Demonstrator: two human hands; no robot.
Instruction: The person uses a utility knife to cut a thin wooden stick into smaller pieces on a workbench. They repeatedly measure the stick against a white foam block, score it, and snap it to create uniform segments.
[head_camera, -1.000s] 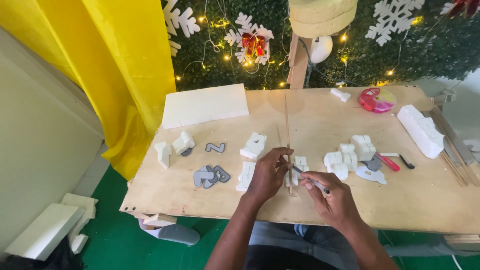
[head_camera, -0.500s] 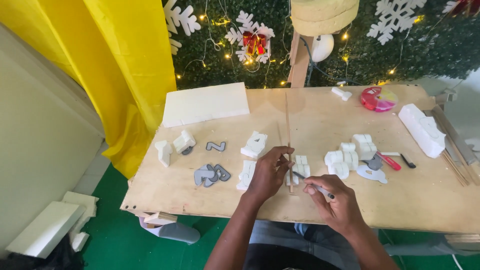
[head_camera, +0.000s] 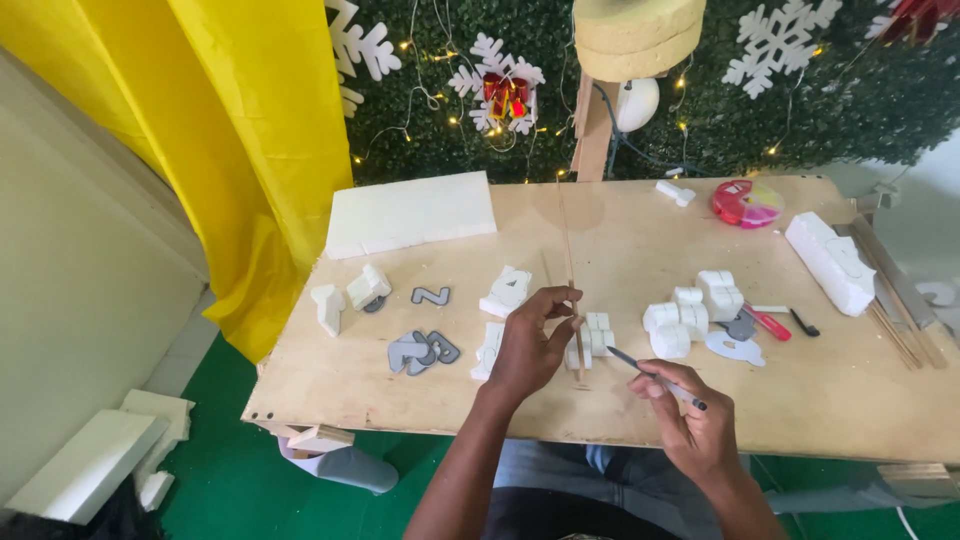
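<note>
My left hand (head_camera: 530, 340) pinches a long thin wooden stick (head_camera: 567, 250) that stands on the plywood table (head_camera: 640, 400) and leans away toward the far edge. My right hand (head_camera: 690, 415) holds a dark pen (head_camera: 655, 378), tip pointing left toward the stick's foot, a little apart from it. White foam pieces (head_camera: 598, 335) lie just behind the stick between my hands. Another foam piece (head_camera: 490, 350) lies left of my left hand.
Grey cut-out shapes (head_camera: 420, 350) and more foam bits (head_camera: 365, 288) sit left. A foam sheet (head_camera: 410, 212) lies at the back left. Foam blocks (head_camera: 695, 305), a red cutter (head_camera: 768, 322), a pink round box (head_camera: 747, 202) and a foam block (head_camera: 830, 260) are right.
My left hand rose from the tabletop and now grips the stick higher up. My right hand with the pen drew back to the right, away from the foam pieces.
</note>
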